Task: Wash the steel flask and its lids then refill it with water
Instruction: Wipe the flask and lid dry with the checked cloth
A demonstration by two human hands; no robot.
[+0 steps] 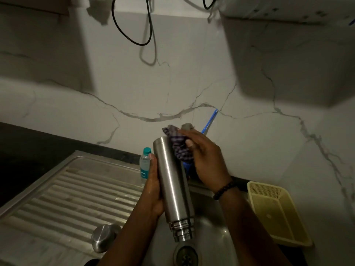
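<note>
- The tall cylindrical brushed-steel flask (173, 189) was held upside down over the steel sink basin (215, 233), its threaded open mouth pointing down just above the round drain (185, 256) and its flat base tilted up and away from the person.
- The left hand (153, 191) gripped the flask along its left side, the palm against the body and the thumb lying up the metal towards the base.
- The right hand (206, 160) held a purple-and-white checked cloth (179, 146), its fingers curled over the bunched fabric and pressing it against the flask's upper right side near the base.
- A dark beaded bracelet (223, 190) sat on the right wrist.
- A rounded steel lid (104, 238) stood on the ribbed steel draining board (76, 192) to the left of the basin, well apart from the flask.
- A small clear plastic water bottle with a teal cap (145, 164) stood at the back of the draining board, just behind the left hand.
- A pale yellow plastic basket (278, 212) rested to the right of the basin.
- A blue plastic handle (210, 120) leaned against the white marble-patterned wall (192, 73) behind the cloth.
- Black cables (132, 25) hung in loops on the wall above.
</note>
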